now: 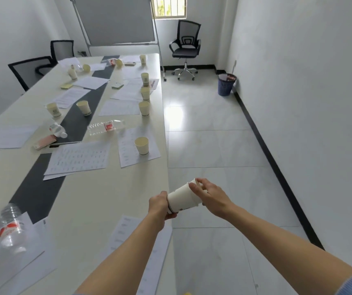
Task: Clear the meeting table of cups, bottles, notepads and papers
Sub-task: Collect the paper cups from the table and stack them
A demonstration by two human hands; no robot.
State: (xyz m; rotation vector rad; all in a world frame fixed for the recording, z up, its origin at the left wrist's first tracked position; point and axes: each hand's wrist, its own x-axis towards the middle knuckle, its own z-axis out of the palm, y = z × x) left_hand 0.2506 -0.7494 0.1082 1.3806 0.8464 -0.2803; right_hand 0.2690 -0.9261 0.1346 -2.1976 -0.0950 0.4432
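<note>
A white paper cup (182, 199) lies tilted between both hands, just past the table's right edge. My left hand (160, 206) grips its lower end and my right hand (208, 194) closes over its upper end. The long cream table (98, 201) with a dark centre strip carries several more paper cups, the nearest one (142, 145) standing on a printed sheet (137, 145). A clear bottle (107, 126) lies on its side mid-table, another bottle (11, 228) stands at the near left, and papers (79, 158) and yellow notepads (67, 86) are scattered about.
A blue waste basket (226, 85) stands against the right wall. A black office chair (185, 47) sits at the far end by a whiteboard (115, 20); two more chairs (32, 69) stand along the table's left side. White tiled floor (213, 135) runs along the table's right.
</note>
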